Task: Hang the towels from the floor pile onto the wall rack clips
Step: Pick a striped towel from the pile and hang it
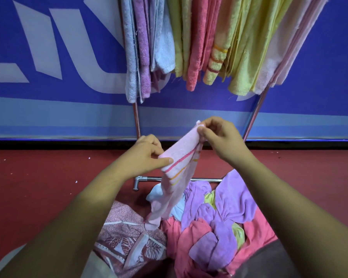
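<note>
Two hands pinched one pale pink terry towel (pixel 179 157) (pink and orange stripes): left hand (pixel 147 155) low, right hand (pixel 219 137) higher.

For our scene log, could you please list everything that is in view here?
Pale pink terry towel with pink and orange stripes: one, held up at centre, lower end hanging down to the pile.
Crumpled towels in the floor pile: several, purple, coral pink, yellow, light blue; bottom right.
Hanging terry towels: many, grey-blue, purple, yellow-green, coral, yellow, pale pink; on the rack, top.
Silver metal tube rack: one, against the wall.
Pink leaf-patterned cloth: one, left of the pile.
Blue banner with white lettering: one, on the wall.
Red floor: one, below.
Left hand: one, pinches the striped towel's edge.
Right hand: one, pinches its top corner.
</note>
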Demonstrator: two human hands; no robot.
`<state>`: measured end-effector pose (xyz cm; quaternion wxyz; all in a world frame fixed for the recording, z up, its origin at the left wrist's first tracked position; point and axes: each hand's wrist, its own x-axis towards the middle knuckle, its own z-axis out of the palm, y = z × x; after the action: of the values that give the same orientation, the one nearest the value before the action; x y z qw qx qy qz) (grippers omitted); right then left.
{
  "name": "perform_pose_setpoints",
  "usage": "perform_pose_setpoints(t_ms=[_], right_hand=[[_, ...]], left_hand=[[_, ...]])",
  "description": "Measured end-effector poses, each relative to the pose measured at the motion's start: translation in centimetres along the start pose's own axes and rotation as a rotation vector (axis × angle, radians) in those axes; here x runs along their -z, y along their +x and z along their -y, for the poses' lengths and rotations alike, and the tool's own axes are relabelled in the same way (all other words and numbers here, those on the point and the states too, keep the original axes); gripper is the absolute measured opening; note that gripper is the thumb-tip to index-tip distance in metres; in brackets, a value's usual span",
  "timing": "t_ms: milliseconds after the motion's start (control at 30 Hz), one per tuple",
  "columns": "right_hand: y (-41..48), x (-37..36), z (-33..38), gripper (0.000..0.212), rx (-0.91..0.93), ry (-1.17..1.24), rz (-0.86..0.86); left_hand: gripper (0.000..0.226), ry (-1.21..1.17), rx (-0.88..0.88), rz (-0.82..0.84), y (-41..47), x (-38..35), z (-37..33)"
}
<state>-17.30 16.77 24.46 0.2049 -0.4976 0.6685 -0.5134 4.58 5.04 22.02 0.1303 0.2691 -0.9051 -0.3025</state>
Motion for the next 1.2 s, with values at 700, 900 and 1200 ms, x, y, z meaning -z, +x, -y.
perform_pose_setpoints(t_ms=[700,900,1200], right_hand=[[3.2,7.5,16.3,0.020,0.087,0.465,-0.180],[3.1,8.6,17.6,0.008,0.018,0.281,-0.210],[1.2,10.2,18.8,0.021,0.147,0.124,-0.280]], left_hand=[[0.025,-0.672,-0.070,-0.351,0.6,15.9,-13.7],[0.020,-0.256,0.041,-0.394,0.5,18.3,-15.1],[0.028,-0.146,0.023,-0.479,-0.1,18.9,-17.0]])
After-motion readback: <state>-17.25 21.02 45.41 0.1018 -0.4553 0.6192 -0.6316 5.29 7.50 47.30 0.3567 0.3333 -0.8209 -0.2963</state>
